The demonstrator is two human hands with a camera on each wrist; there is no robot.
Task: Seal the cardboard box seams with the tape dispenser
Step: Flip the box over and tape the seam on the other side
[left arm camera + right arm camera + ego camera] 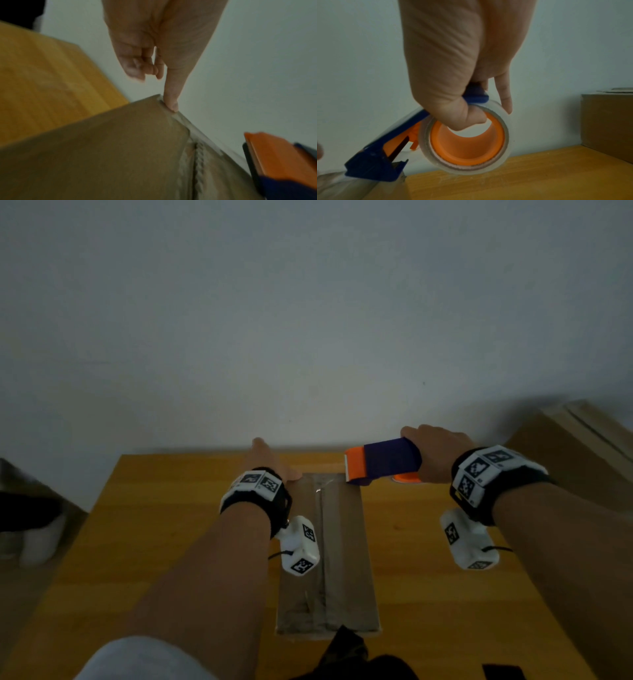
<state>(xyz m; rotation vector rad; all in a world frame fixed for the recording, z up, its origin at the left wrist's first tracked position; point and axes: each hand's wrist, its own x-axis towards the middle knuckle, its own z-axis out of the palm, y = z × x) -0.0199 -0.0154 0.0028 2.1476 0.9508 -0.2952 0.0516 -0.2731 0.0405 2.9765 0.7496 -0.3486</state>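
Note:
A long, narrow cardboard box (pixel 342 559) lies on the wooden table (pixel 154 542), with clear tape along its middle seam. My left hand (pixel 270 463) is at the box's far left corner. In the left wrist view its straight index fingertip (pixel 171 104) presses the far edge of the box (pixel 102 155), and the other fingers are curled. My right hand (pixel 435 453) grips the blue and orange tape dispenser (pixel 383 462) at the far right corner. The thumb is hooked into the orange core of the clear tape roll (pixel 465 142). The dispenser's blade end (pixel 373 166) rests on the box corner.
A pale wall rises right behind the table's far edge. A bigger cardboard box (pixel 575 453) stands at the right beyond the table. Dark shapes lie at the left (pixel 27 515) and at the table's near edge (pixel 346 652).

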